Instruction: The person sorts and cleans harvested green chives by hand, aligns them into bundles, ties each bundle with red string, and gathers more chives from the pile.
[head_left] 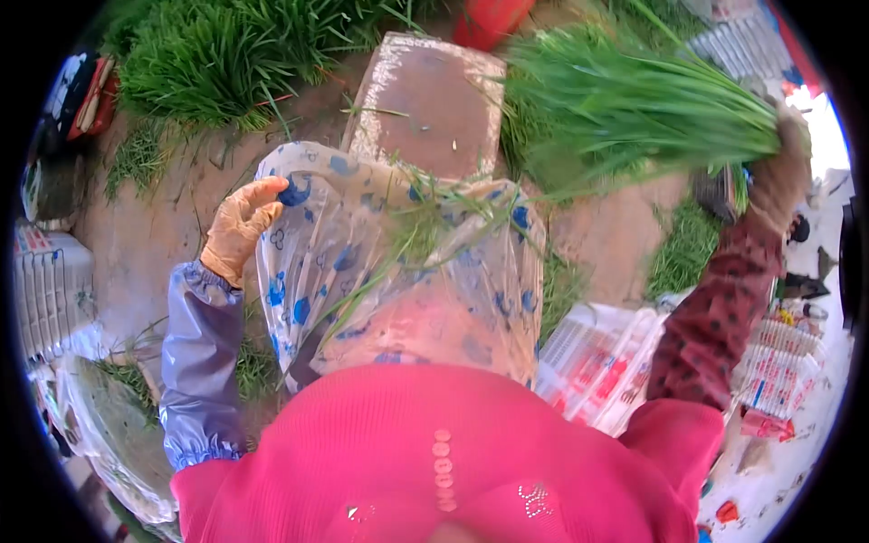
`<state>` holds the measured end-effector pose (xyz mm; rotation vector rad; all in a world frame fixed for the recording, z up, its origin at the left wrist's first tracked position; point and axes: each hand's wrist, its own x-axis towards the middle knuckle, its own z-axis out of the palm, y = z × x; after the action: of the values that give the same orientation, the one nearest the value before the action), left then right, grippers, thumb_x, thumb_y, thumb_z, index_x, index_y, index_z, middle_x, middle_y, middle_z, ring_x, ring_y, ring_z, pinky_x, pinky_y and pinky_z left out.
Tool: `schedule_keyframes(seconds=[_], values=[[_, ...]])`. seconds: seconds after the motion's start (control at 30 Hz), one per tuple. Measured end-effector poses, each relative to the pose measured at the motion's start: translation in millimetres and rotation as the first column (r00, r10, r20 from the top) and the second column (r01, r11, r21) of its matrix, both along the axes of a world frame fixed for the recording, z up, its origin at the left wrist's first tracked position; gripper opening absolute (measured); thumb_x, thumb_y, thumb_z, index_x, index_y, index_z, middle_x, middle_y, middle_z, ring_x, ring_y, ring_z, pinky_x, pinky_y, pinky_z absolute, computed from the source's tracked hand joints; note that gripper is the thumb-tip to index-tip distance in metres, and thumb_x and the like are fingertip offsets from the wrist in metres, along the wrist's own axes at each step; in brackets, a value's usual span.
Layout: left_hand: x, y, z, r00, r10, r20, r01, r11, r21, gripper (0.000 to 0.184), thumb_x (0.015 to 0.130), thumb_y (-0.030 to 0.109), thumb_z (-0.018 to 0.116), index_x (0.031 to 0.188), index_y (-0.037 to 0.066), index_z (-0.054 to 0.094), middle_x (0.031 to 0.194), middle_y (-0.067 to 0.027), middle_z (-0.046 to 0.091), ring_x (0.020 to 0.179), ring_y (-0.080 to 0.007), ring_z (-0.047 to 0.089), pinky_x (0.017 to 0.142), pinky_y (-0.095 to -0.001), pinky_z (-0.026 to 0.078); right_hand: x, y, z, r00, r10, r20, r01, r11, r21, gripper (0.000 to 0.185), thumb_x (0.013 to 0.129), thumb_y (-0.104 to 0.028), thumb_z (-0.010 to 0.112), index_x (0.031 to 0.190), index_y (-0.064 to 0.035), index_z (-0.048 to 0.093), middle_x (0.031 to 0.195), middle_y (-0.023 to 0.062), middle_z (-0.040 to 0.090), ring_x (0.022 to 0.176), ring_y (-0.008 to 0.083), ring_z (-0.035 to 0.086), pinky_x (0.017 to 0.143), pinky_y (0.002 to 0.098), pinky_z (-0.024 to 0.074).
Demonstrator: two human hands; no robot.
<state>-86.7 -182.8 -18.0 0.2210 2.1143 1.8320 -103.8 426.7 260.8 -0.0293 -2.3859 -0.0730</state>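
Observation:
My right hand [783,158], in a brownish glove, is closed round the lower ends of a big bunch of long green stalks [643,109], whose leaves fan out to the left and are blurred. My left hand [243,226], in a tan glove, is raised beside the left edge of a clear plastic apron [398,262] with blue prints on my lap. Its fingers are curved and apart, with the fingertips close to the plastic; nothing shows between them. Loose green blades lie across the apron.
A worn board or low stand [425,113] lies ahead of the apron. A large heap of green stalks [226,59] is at the upper left. White plastic baskets [56,290] stand at the left, with another basket [602,357] at my right. Something red [491,20] is at the top.

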Motion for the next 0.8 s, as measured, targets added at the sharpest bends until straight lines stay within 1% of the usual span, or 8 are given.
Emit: schedule_keyframes(seconds=[0.07,0.2,0.43,0.57,0.63,0.67,0.77,0.8], values=[[1,-1,0,0.997,-0.03,-0.071,0.017,0.986,-0.168,0.037,0.089,0.01,0.065,0.125,0.001,0.056,0.123,-0.0075,0.06,0.115,-0.0158,0.054,0.1,-0.0302,0.041,-8,-14,11,0.981,0.167,-0.098,-0.188,0.708,-0.68,0.028,0.097,-0.018,0.044,0.107,-0.0032,0.066,0.106,0.0106,0.068,0.096,0.0233,0.064,0.084,0.032,0.0505],[-1,1,-4,0.997,-0.018,-0.081,0.007,0.99,-0.14,0.037,0.089,0.01,0.066,0.124,0.002,0.057,0.123,-0.0066,0.06,0.115,-0.0161,0.054,0.1,-0.0307,0.041,-36,-45,-7,0.989,0.085,-0.117,-0.105,0.977,-0.184,0.033,0.093,-0.028,0.055,0.109,-0.0012,0.065,0.101,0.0117,0.067,0.091,0.0186,0.063,0.085,0.0313,0.0482],[17,10,-3,0.986,0.037,-0.162,-0.071,0.975,-0.209,0.035,0.082,0.007,0.068,0.116,0.005,0.063,0.12,-0.0067,0.063,0.12,-0.0216,0.053,0.1,-0.0346,0.042,-144,-157,-83,0.52,0.44,-0.732,-0.848,0.367,-0.382,0.021,0.088,-0.013,0.062,0.106,-0.0012,0.061,0.092,0.0024,0.063,0.082,0.0149,0.06,0.073,0.0294,0.0501],[21,6,-4,0.947,-0.06,-0.315,-0.053,0.94,-0.338,0.037,0.082,0.01,0.067,0.118,0.007,0.062,0.122,-0.0118,0.062,0.119,-0.0278,0.054,0.1,-0.0383,0.042,-123,-237,-125,0.867,0.209,-0.452,-0.489,0.53,-0.692,0.027,0.092,-0.017,0.058,0.115,-0.0038,0.061,0.103,0.0084,0.064,0.087,0.0162,0.06,0.078,0.0282,0.0487],[29,8,16,0.974,-0.027,-0.225,-0.07,0.909,-0.41,0.039,0.081,0.014,0.067,0.12,0.012,0.062,0.125,-0.0136,0.061,0.118,-0.0298,0.055,0.095,-0.0394,0.045,-121,-251,-177,0.919,0.321,-0.227,-0.354,0.422,-0.835,0.032,0.092,-0.016,0.057,0.122,-0.007,0.06,0.119,0.0136,0.061,0.107,0.0221,0.058,0.094,0.0329,0.0459],[33,5,13,0.963,-0.024,-0.269,-0.083,0.921,-0.381,0.039,0.081,0.014,0.067,0.119,0.009,0.061,0.123,-0.0138,0.061,0.117,-0.03,0.056,0.095,-0.0399,0.046,-134,-224,-214,0.812,0.479,-0.332,-0.44,0.131,-0.888,0.034,0.09,-0.014,0.061,0.123,-0.0083,0.06,0.124,0.0135,0.059,0.112,0.0235,0.056,0.097,0.0342,0.0441],[42,-4,-28,0.897,-0.039,-0.44,-0.15,0.91,-0.386,0.038,0.086,0.02,0.066,0.119,0.002,0.06,0.122,-0.0148,0.062,0.116,-0.0291,0.057,0.102,-0.04,0.042,-132,-113,-260,0.779,0.62,-0.089,-0.427,0.421,-0.8,0.031,0.088,-0.005,0.062,0.119,-0.0023,0.058,0.121,0.0108,0.058,0.105,0.0179,0.059,0.09,0.0277,0.0486],[46,-1,-34,0.874,0.001,-0.486,-0.205,0.907,-0.367,0.038,0.086,0.02,0.065,0.119,0.003,0.06,0.122,-0.0156,0.062,0.116,-0.0304,0.057,0.101,-0.0405,0.043,-117,-91,-243,0.712,0.673,-0.199,-0.273,0.004,-0.962,0.031,0.09,-0.006,0.06,0.121,-0.0033,0.057,0.121,0.0109,0.059,0.106,0.0174,0.058,0.09,0.0277,0.048]])
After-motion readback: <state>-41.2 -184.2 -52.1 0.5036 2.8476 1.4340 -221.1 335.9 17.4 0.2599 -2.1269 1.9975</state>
